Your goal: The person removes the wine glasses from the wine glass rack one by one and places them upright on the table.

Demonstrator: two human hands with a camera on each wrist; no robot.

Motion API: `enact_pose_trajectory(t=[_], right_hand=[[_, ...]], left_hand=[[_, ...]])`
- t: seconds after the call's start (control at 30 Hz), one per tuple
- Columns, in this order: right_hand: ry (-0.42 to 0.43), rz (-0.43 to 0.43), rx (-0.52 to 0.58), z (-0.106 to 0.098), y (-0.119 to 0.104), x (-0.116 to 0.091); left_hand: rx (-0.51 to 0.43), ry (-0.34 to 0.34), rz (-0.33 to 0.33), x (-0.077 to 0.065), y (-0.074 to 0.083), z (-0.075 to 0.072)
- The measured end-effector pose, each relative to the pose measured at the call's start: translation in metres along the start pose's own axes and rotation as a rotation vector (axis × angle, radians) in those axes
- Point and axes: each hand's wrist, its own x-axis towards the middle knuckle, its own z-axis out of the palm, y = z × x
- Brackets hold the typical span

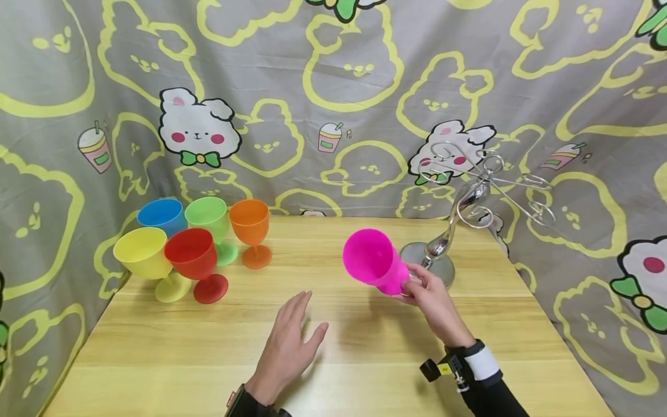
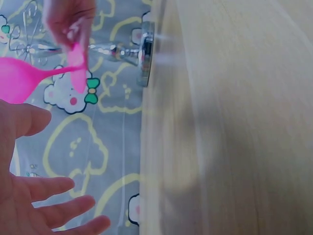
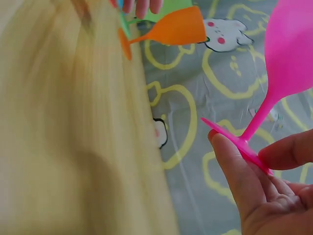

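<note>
A pink plastic goblet (image 1: 369,258) is held by my right hand (image 1: 431,298) above the table, its mouth tilted toward the camera and to the left. In the right wrist view, the thumb and fingers pinch the flat round foot of the pink goblet (image 3: 288,58), with its stem and bowl free. My left hand (image 1: 288,341) hovers over the table's front middle with straight, spread fingers and nothing in it. Just behind the right hand stands a silver metal rack (image 1: 442,246) with looped wire arms on a round base.
At the back left stand several upright goblets: yellow (image 1: 140,255), red (image 1: 191,255), blue (image 1: 161,215), green (image 1: 208,220) and orange (image 1: 250,226). A patterned grey curtain (image 1: 292,145) surrounds the wooden table (image 1: 172,353) at the back and sides.
</note>
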Motion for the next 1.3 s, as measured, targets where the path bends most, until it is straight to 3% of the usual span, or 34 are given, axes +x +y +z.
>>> enact_pose_trajectory(t=[0.27,0.77,1.03,1.17,1.3], right_hand=[[0.035,0.083,0.202,0.017,0.027,-0.011],[0.075,0.13,0.393,0.078,0.046,-0.036],[0.006,0.142,0.462,0.093,0.042,-0.045],[-0.011,0.139,0.468,0.096,0.04,-0.048],[-0.043,0.131,0.497,0.099,0.039,-0.051]], left_hand=[[-0.052,0.007,-0.005,0.006,0.008,-0.001],[-0.211,-0.024,0.06,0.014,0.031,0.012],[-0.325,0.039,0.125,0.016,0.045,0.021],[-0.399,0.084,0.123,0.014,0.051,0.027],[-0.411,0.149,0.112,0.013,0.053,0.032]])
